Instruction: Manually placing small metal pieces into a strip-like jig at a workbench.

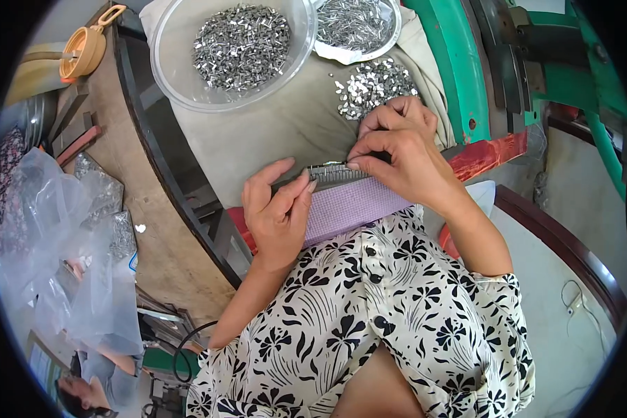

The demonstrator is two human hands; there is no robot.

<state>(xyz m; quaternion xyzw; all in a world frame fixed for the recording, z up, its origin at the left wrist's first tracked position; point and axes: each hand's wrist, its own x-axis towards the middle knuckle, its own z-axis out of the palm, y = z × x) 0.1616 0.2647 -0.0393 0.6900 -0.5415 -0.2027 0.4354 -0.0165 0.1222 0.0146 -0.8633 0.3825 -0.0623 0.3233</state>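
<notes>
fingers of the left hand (277,212) curl over the metal strip's (331,174) nine o'clock end, seemingly steadying it on the purple pad (352,207) — the right hand (404,157) pinches at its three o'clock end, contents unclear. at twelve o'clock, a clear bowl (181,80) and a plate (390,38) hold small metal pieces (240,45); loose ones (373,85) lie within reach.

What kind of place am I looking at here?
Likely a small assembly workshop: clear bowls of tiny metal parts, a green machine frame, and both hands loading parts into a comb-like jig.
</notes>
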